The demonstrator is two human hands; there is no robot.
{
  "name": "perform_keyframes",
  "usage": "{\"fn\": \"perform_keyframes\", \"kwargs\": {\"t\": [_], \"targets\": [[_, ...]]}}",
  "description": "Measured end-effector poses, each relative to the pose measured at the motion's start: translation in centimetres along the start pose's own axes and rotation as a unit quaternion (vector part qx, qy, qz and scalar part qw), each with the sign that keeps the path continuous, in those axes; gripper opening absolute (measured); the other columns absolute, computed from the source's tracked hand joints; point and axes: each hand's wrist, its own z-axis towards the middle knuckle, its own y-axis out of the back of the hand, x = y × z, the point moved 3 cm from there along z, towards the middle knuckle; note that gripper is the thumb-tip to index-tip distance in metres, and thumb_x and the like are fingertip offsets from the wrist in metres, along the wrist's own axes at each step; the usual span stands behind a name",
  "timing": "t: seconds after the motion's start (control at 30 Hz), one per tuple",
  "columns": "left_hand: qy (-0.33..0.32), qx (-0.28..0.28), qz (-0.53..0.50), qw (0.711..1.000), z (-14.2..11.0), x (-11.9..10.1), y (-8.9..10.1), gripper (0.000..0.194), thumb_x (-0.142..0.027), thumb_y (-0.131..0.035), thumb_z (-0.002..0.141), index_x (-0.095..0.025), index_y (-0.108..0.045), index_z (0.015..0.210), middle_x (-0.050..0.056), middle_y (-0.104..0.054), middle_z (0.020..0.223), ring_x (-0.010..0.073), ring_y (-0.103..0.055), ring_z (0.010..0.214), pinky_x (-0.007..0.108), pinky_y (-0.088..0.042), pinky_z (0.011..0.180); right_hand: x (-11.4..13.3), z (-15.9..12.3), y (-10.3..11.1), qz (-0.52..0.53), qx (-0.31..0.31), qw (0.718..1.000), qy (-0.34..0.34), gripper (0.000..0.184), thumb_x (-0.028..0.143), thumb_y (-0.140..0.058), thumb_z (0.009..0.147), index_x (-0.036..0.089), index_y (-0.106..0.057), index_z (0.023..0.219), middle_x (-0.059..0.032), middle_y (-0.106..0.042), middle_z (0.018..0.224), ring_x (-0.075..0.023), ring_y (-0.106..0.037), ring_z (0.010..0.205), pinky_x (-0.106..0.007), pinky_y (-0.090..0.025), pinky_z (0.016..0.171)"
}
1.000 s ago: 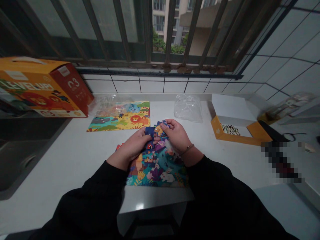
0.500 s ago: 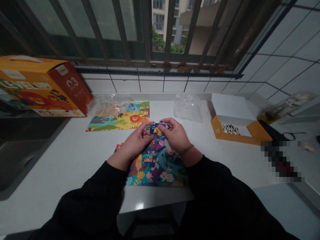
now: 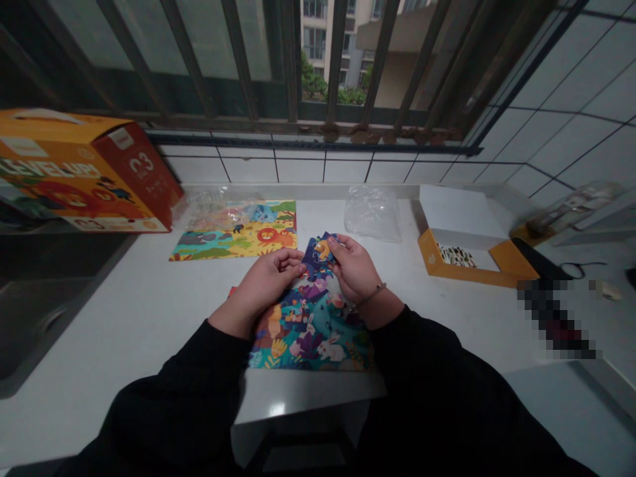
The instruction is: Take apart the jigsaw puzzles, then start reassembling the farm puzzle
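The fingers [image 3: 340, 248] of the right hand [image 3: 356, 270] are closed on a dark-blue puzzle piece [image 3: 323, 250] with an orange figure on it, held over the top edge of the colourful puzzle [image 3: 318, 324]. The fingers [image 3: 287, 257] of the left hand [image 3: 265, 281] are curled at the puzzle's upper left, the thumb near its edge; whether they grip a piece cannot be told. The puzzle lies flat on the white table [image 3: 427, 331], near its front edge and between the forearms, with rabbits and plants along its lower part.

To the right stands an open orange box [image 3: 442, 267], its white lid [image 3: 454, 207] raised at the back. Inside, black-and-white patterned pieces [image 3: 457, 256] lie toward the left, and the white bottom shows beside them.

At the far left, a large orange carton [image 3: 50, 172] with a white handle on top stands upright; its contents are hidden. Near it, a crumpled clear bag [image 3: 213, 207] partly covers a yellow-and-green animal picture [image 3: 248, 237]. Another clear bag [image 3: 372, 213] lies flat near the wall, between that picture and the open box; I can make out nothing in it. A dark sink [image 3: 44, 305] is set in at the left. A clear container [image 3: 576, 205] at the far right is too blurred to read.
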Motion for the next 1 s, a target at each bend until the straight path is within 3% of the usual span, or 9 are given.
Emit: {"fn": "perform_keyframes", "kwargs": {"t": [0.1, 0.27, 0.43, 0.63, 0.77, 0.9, 1.0], "targets": [[0.019, -0.014, -0.008, 1.0, -0.1, 0.0, 0.2, 0.035, -0.037, -0.089, 0.082, -0.021, -0.075, 0.109, 0.0, -0.074, 0.084, 0.0112, -0.061, 0.065, 0.022, -0.046, 0.057, 0.6, -0.3, -0.4, -0.012, 0.008, 0.999, 0.032, 0.046, 0.047, -0.094, 0.081, 0.026, -0.065, 0.11, 0.002, -0.078, 0.097, -0.0147, -0.076, 0.083, -0.026, -0.063, 0.072], [0.054, -0.031, -0.018, 0.998, 0.1, 0.7, 0.6, 0.033, -0.03, -0.088, 0.082, -0.019, -0.077, 0.111, -0.002, -0.069, 0.074, 0.0095, -0.057, 0.057, 0.021, -0.046, 0.053, 1.2, -0.2, -0.3, -0.037, 0.011, 0.994, 0.102, 0.043, 0.05, -0.089, 0.085, 0.028, -0.064, 0.113, 0.0015, -0.078, 0.099, -0.0156, -0.076, 0.088, -0.029, -0.064, 0.082], [0.028, -0.088, -0.097, 0.991, 0.3, 0.8, 0.7, 0.038, -0.028, -0.092, 0.08, -0.023, -0.072, 0.112, -0.003, -0.072, 0.083, 0.0118, -0.069, 0.07, 0.024, -0.059, 0.068, 0.3, 0.1, -0.1, -0.129, 0.03, 0.988, 0.076, 0.042, 0.05, -0.086, 0.085, 0.026, -0.066, 0.112, -0.0019, -0.079, 0.102, -0.0187, -0.076, 0.09, -0.034, -0.064, 0.085], [-0.021, -0.052, -0.11, 0.992, 0.6, 0.9, 0.3, 0.036, -0.027, -0.091, 0.08, -0.021, -0.073, 0.11, 0.001, -0.077, 0.094, 0.0136, -0.075, 0.087, 0.027, -0.061, 0.086, 0.2, -0.4, -0.4, -0.32, 0.071, 0.936, 0.129, 0.034, 0.044, -0.082, 0.088, 0.024, -0.076, 0.114, -0.0045, -0.081, 0.107, -0.0214, -0.074, 0.092, -0.037, -0.061, 0.087], [-0.049, -0.037, -0.05, 0.997, 0.9, 1.2, 0.5, 0.034, -0.026, -0.085, 0.083, -0.022, -0.072, 0.114, 0.004, -0.079, 0.102, 0.0162, -0.074, 0.09, 0.028, -0.059, 0.083, -0.1, -0.5, -0.4, -0.364, 0.109, 0.916, 0.133, 0.034, 0.037, -0.08, 0.09, 0.025, -0.076, 0.121, -0.004, -0.081, 0.112, -0.0219, -0.075, 0.097, -0.038, -0.061, 0.09], [-0.084, -0.058, 0.075, 0.992, 0.7, 0.3, 1.1, 0.032, -0.03, -0.072, 0.092, -0.022, -0.071, 0.123, 0.008, -0.079, 0.115, 0.0235, -0.075, 0.107, 0.038, -0.059, 0.095, 0.6, -0.8, -0.5, -0.398, 0.123, 0.897, 0.149, 0.037, 0.032, -0.08, 0.091, 0.029, -0.073, 0.128, -0.0026, -0.081, 0.115, -0.0238, -0.074, 0.105, -0.042, -0.059, 0.098], [-0.13, -0.108, 0.28, 0.945, 0.1, -1.0, 1.7, 0.035, -0.033, -0.07, 0.095, -0.022, -0.072, 0.129, 0.012, -0.074, 0.131, 0.0303, -0.069, 0.121, 0.046, -0.055, 0.104, 2.1, -1.0, -0.3, -0.4, 0.075, 0.891, 0.2, 0.036, 0.033, -0.08, 0.093, 0.03, -0.073, 0.129, -0.0038, -0.08, 0.121, -0.0252, -0.073, 0.109, -0.044, -0.057, 0.102]]}}
